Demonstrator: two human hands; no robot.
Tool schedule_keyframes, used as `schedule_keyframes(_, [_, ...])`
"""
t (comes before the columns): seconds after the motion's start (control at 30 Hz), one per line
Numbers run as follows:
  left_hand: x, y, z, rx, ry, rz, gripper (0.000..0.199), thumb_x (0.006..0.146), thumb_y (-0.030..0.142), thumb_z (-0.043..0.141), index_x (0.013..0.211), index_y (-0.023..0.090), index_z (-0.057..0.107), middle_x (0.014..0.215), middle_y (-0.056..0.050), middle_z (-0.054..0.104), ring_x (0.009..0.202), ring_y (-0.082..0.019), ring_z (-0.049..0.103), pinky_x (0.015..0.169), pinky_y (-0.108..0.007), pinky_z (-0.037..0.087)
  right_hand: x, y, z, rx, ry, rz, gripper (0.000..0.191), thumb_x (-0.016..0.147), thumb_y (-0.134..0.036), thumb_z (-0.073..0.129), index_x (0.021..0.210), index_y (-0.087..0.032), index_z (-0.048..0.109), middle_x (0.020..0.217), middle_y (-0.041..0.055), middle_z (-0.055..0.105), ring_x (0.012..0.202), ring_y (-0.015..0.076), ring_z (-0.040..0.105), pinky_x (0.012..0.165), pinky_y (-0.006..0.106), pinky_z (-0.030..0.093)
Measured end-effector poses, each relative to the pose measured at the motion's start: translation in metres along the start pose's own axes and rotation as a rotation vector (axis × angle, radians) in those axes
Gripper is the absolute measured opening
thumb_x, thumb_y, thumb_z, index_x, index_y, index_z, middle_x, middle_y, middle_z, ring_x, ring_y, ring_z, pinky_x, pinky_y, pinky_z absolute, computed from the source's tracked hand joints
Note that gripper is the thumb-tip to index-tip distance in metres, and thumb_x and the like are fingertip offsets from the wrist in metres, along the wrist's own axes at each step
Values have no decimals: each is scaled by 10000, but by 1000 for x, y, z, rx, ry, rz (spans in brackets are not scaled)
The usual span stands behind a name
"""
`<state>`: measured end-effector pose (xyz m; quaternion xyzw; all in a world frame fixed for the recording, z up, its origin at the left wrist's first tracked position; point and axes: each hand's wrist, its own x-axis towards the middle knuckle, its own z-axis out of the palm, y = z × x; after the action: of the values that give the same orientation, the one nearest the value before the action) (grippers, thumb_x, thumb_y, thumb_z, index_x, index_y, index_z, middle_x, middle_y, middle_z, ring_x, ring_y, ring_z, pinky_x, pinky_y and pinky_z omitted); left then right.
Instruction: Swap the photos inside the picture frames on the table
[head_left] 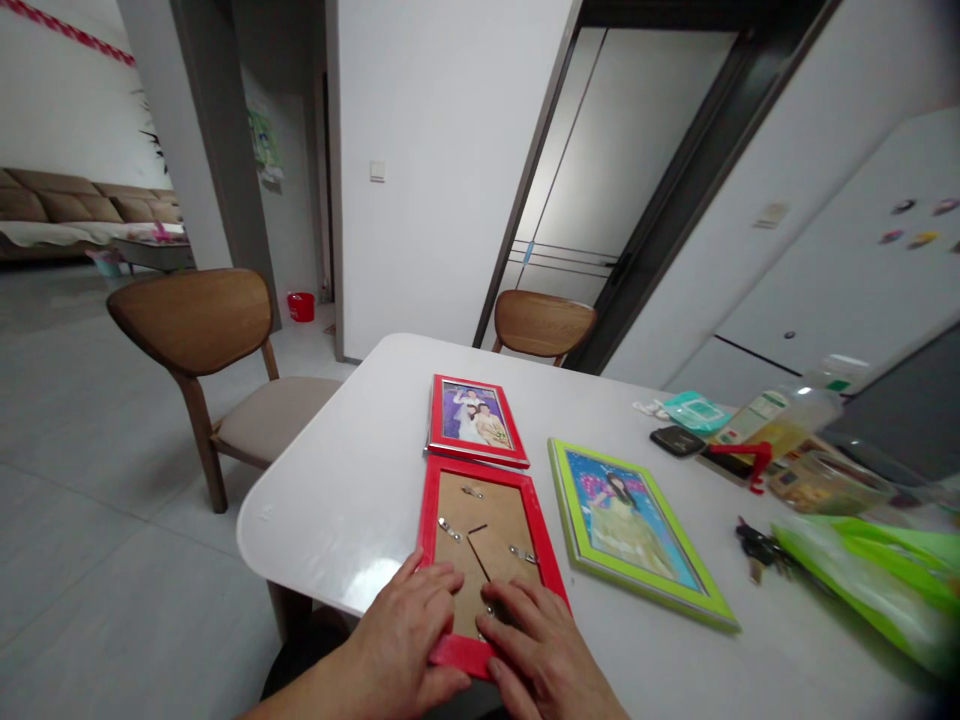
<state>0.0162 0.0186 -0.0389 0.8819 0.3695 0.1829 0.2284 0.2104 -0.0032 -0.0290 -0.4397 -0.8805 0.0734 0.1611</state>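
Observation:
A red picture frame [551,555] lies face down near the table's front edge, its brown backing board [465,560] showing metal turn clips and a dark slit. My left hand [409,630] grips its lower left corner, fingers over the side rail and thumb at the bottom rail. My right hand [544,645] holds the lower right part, fingertips pressed by a small metal clip [489,608] that they partly cover. Just beyond, a second red frame [480,418] lies face up with a photo of people. To the right rests a green frame [637,520] with a photo of a person in a pale dress.
Keys [761,548] and a green plastic bag [877,570] lie at the table's right. Behind them are a black wallet-like item [677,441], a teal packet [694,411], an oil bottle [795,415] and a food container [829,485]. Wooden chairs [199,320] stand around the white table [337,490].

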Motion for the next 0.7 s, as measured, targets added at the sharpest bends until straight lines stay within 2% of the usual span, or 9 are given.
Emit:
schedule_keyframes(0.07, [0, 0, 0, -2, -12, -3, 353, 615, 272, 676, 898, 132, 517, 1174, -129, 482, 1117, -227, 398, 1003, -424, 199, 10, 3, 0, 52, 6, 20, 239, 760, -232, 463, 969, -256, 578, 1014, 51, 563, 933, 193, 486, 789, 339, 413])
schedule_keyframes(0.17, [0, -2, 1, -7, -19, 12, 387, 620, 268, 675, 936, 123, 504, 1176, -137, 476, 1125, -226, 386, 1010, -425, 173, 39, 7, 8, 121, 104, 137, 258, 788, -197, 423, 1003, -206, 565, 931, 69, 575, 856, 168, 508, 754, 309, 423])
schedule_keyframes(0.23, [1, -4, 2, -12, -15, 23, 355, 613, 278, 682, 890, 136, 511, 1175, -127, 477, 1119, -225, 390, 1014, -419, 160, 61, 10, 17, 129, 154, 195, 232, 800, -186, 408, 929, -189, 600, 863, 66, 581, 821, 164, 510, 742, 304, 418])
schedule_keyframes(0.33, [1, -6, 2, -16, -11, 38, 322, 595, 280, 696, 824, 146, 513, 1143, -119, 501, 1098, -226, 412, 1019, -409, 147, 84, 12, 29, 125, 164, 204, 214, 791, -174, 427, 737, -181, 634, 738, 44, 581, 755, 158, 507, 720, 299, 411])
schedule_keyframes(0.4, [1, -7, 2, -26, -7, 52, 323, 593, 272, 700, 822, 147, 509, 1128, -117, 511, 1093, -224, 417, 1021, -405, 141, 90, 14, 33, 130, 171, 202, 212, 786, -171, 438, 693, -170, 629, 718, 44, 578, 734, 155, 506, 709, 295, 410])
schedule_keyframes(0.53, [0, -9, 2, -45, 19, 76, 343, 609, 282, 698, 855, 153, 496, 1118, -115, 520, 1095, -216, 415, 1014, -417, 150, 88, 14, 33, 136, 174, 204, 190, 781, -155, 443, 723, -154, 625, 727, 52, 583, 731, 153, 505, 709, 290, 406])
schedule_keyframes(0.7, [0, -11, 5, -67, 42, 75, 330, 595, 294, 713, 806, 158, 499, 1118, -117, 520, 1088, -222, 425, 1006, -428, 164, 86, 14, 28, 157, 123, 157, 134, 734, -153, 511, 679, -193, 626, 701, 6, 606, 734, 129, 514, 719, 236, 395])
